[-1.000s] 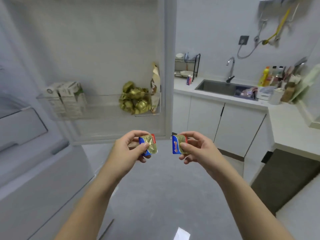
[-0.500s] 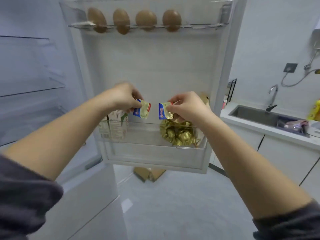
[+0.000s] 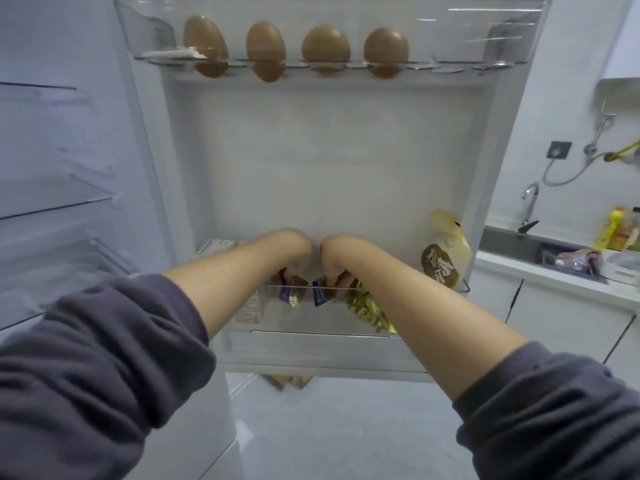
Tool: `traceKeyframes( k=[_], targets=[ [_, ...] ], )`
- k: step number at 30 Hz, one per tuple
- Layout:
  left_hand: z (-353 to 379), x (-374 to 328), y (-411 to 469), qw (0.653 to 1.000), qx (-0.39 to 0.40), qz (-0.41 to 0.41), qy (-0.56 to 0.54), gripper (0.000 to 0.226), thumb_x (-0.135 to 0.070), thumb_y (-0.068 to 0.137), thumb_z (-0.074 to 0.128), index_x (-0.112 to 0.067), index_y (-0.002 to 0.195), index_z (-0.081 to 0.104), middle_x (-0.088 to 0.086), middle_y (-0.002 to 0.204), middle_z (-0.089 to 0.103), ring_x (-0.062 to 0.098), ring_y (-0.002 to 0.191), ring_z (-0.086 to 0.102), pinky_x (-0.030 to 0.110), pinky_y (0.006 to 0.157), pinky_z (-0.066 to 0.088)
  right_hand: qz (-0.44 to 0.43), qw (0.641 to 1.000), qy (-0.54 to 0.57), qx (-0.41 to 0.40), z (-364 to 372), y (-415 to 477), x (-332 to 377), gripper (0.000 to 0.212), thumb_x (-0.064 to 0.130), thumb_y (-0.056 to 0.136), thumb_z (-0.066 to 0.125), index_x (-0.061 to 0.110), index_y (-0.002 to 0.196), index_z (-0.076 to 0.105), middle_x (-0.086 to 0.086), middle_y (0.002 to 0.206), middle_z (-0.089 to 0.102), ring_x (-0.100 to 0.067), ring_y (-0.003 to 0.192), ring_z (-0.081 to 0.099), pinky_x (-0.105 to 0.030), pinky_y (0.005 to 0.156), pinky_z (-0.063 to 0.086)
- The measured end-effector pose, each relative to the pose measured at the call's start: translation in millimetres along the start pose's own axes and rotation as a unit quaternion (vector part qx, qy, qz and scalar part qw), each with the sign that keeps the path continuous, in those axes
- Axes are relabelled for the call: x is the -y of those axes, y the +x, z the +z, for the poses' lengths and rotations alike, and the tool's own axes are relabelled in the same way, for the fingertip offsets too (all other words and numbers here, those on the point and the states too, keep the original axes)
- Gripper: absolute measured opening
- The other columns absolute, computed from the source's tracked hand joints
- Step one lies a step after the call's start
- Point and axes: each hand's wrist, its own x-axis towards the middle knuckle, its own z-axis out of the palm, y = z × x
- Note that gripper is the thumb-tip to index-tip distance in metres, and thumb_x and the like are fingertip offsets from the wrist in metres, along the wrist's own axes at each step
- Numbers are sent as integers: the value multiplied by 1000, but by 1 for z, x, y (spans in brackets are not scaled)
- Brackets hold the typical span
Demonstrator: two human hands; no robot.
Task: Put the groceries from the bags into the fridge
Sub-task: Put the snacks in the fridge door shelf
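Both of my hands reach down into the clear lower door bin [image 3: 346, 336] of the open fridge door. My left hand [image 3: 294, 258] holds a small blue-and-gold foil packet [image 3: 290, 295], seen through the bin's front wall. My right hand [image 3: 334, 261] holds a second blue-and-gold packet [image 3: 320, 296] just beside it. Both packets hang below the bin's rim, between the milk cartons [image 3: 247, 311] on the left and a heap of gold-wrapped sweets [image 3: 369, 311] on the right. My fingers are mostly hidden behind my wrists.
Several brown eggs [image 3: 325, 46] sit in the top door rack. A tan snack bag [image 3: 443, 254] stands at the bin's right end. Glass shelves [image 3: 52, 202] of the fridge lie left. A counter with sink [image 3: 512, 244] and bottles is right; a brown bag [image 3: 285, 380] lies on the floor.
My hands have dropped from in front of the door down into the lower bin, carrying both packets below its rim. The view has moved closer to the door.
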Motion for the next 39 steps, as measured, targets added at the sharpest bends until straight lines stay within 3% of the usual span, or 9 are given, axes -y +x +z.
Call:
traceKeyframes(
  k=[6, 9, 14, 18, 22, 29, 34, 37, 39],
  targets=[
    [11, 9, 14, 999, -36, 7, 4, 30, -11, 97, 47, -9, 71, 62, 6, 66, 61, 20, 55, 57, 31, 53, 47, 22, 999, 11, 21, 8, 3, 6, 21, 8, 101, 47, 0, 96, 65, -7, 121, 69, -22, 110, 65, -33, 89, 49],
    [10, 16, 18, 999, -37, 15, 19, 21, -12, 93, 52, -11, 90, 73, 4, 70, 64, 18, 49, 58, 23, 45, 44, 6, 1000, -4, 22, 9, 3, 6, 27, 9, 101, 48, 4, 78, 61, -7, 93, 76, -17, 70, 72, -37, 88, 55],
    [3, 22, 13, 992, 55, 91, 63, 16, -18, 79, 75, -25, 95, 75, 0, 86, 74, 19, 64, 70, 29, 62, 57, -29, 998, -30, 48, 10, -1, -3, 8, 12, 89, 69, 8, 95, 65, -2, 78, 71, -10, 48, 64, -35, 82, 58],
    [10, 21, 16, 989, 51, 106, 94, 14, -27, 70, 83, -29, 78, 71, -7, 80, 73, 21, 79, 72, 38, 81, 59, -62, 997, -3, 50, 14, -3, -4, 18, 12, 83, 77, 11, 94, 63, -6, 90, 68, -17, 63, 65, -41, 88, 57],
    [13, 21, 18, 991, 12, 112, 69, 14, -19, 68, 82, -28, 76, 74, -4, 82, 74, 23, 78, 71, 36, 76, 59, -41, 999, -8, 32, 16, 4, -2, 39, 13, 82, 78, 2, 117, 65, -13, 108, 72, -17, 62, 65, -37, 79, 59],
    [15, 22, 22, 992, -16, 117, 51, 17, -14, 61, 82, -24, 63, 68, -2, 70, 71, 23, 69, 70, 40, 80, 59, -37, 999, -2, 29, 17, 1, 1, 27, 9, 86, 73, 4, 111, 64, -7, 85, 66, -16, 57, 63, -33, 68, 57],
    [7, 22, 6, 985, -88, 127, 80, 25, -20, 72, 83, -21, 89, 65, -2, 78, 62, 21, 68, 62, 28, 58, 52, -58, 995, -78, -33, 2, -27, 6, 36, 21, 83, 77, 6, 114, 65, -4, 106, 72, -19, 79, 69, -33, 82, 58],
    [-7, 19, -14, 977, -136, 123, 112, 51, -26, 78, 79, -14, 123, 59, 5, 105, 66, 25, 94, 64, 34, 82, 55, -67, 990, -78, -98, -13, -52, 1, 47, 15, 83, 75, 6, 128, 60, -9, 110, 72, -19, 74, 68, -34, 84, 58],
    [-14, 18, -36, 973, -191, 108, 77, 57, -28, 81, 77, -11, 130, 55, 8, 120, 63, 27, 107, 62, 36, 87, 52, -79, 982, -61, -159, -19, -74, -8, 55, 19, 85, 74, 10, 134, 53, -9, 121, 64, -24, 96, 67, -35, 85, 56]
  ],
)
